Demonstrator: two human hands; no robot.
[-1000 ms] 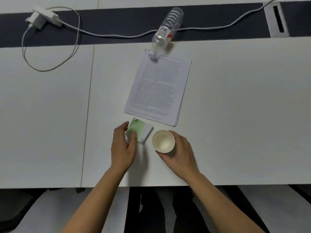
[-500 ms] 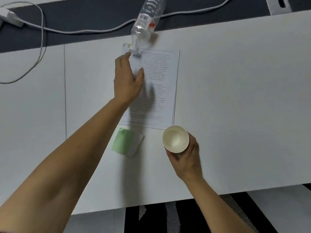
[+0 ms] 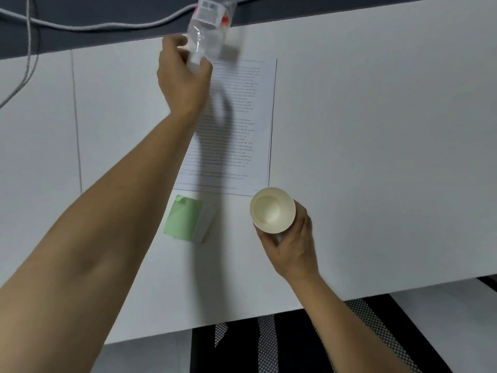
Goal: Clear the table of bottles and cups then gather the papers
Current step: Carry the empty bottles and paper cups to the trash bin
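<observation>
Low and right of centre, a paper cup (image 3: 272,210) is held off the table (image 3: 376,157) by the right hand (image 3: 291,244), fingers wrapped round its wall; it is tilted toward the camera and looks empty. Left of it lies a green and white pack (image 3: 188,219). Above, at centre, printed papers (image 3: 242,125) lie flat. At the upper middle, the neck of a clear bottle (image 3: 208,28) is clamped by the left hand (image 3: 183,76); the bottle is blurred and appears empty, though that is uncertain. The bottle should probably be gripped firmly and lifted clear so the top sheet is not dragged.
</observation>
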